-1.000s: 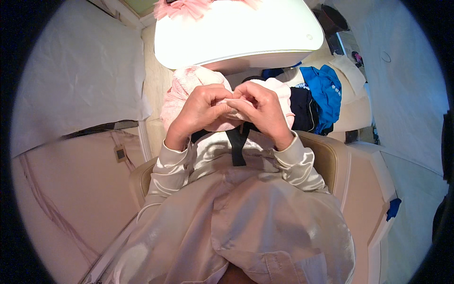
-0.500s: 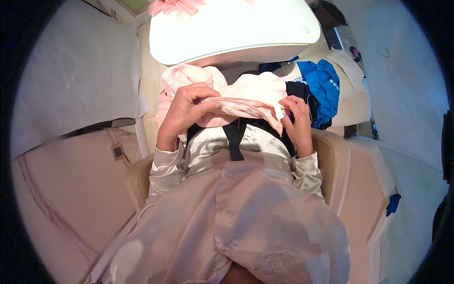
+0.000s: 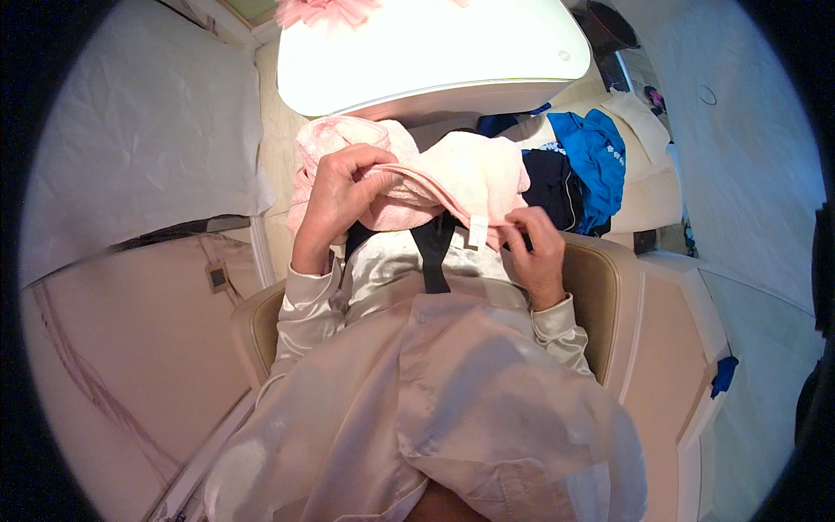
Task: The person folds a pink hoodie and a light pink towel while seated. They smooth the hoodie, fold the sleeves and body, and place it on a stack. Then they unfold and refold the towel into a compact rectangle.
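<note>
A soft pink towel-like cloth (image 3: 474, 172) lies bunched over my lap, just in front of a white table. My left hand (image 3: 339, 196) pinches its folded edge between thumb and fingers. At the cloth's near right corner, my right hand (image 3: 532, 252) grips the edge with its fingertips. A small white label (image 3: 477, 231) hangs from that edge, close to my right fingers. Between the hands the edge runs slantwise, lower on the right. Most of the cloth's far left part is heaped in loose folds.
The white table (image 3: 426, 52) stands ahead, with pink tulle (image 3: 322, 10) on its far left. Blue clothing (image 3: 594, 161) and dark clothing (image 3: 550, 187) lie right of the cloth. A tan chair's armrest (image 3: 596, 296) is beside my right arm.
My right hand has moved nearer to me and slightly left, drawing the cloth's right corner and label down. My left hand keeps its hold almost in place.
</note>
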A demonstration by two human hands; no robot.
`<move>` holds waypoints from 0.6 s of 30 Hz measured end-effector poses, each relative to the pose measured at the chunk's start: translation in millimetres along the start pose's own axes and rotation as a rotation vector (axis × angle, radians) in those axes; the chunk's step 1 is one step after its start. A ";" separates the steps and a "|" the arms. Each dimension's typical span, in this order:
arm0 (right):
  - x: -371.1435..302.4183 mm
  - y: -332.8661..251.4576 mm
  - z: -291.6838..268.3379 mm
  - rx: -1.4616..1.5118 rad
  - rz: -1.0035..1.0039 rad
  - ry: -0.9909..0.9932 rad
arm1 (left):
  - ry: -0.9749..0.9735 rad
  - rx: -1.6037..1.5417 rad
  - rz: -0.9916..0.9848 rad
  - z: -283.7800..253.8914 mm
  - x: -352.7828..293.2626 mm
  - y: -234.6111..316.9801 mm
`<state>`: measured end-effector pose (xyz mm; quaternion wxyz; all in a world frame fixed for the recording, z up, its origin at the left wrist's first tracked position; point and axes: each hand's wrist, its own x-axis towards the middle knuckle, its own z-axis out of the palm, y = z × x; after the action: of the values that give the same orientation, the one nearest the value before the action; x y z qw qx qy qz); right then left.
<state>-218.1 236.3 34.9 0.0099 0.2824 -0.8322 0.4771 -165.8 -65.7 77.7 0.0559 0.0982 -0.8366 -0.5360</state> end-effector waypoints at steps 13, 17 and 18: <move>-6.7 -10.3 10.9 -0.189 0.022 -0.313 | 0.134 -0.104 -0.075 8.1 1.8 -4.5; -9.1 11.8 14.5 -0.147 0.026 -0.144 | 0.142 -0.126 -0.078 4.6 0.8 -2.9; -9.7 17.1 12.4 -0.094 0.070 -0.098 | 0.145 -0.127 -0.074 3.3 1.3 -2.3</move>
<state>-215.0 237.4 11.9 -0.0341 0.2754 -0.8626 0.4230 -167.5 -64.1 74.1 0.1025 0.1638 -0.7906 -0.5810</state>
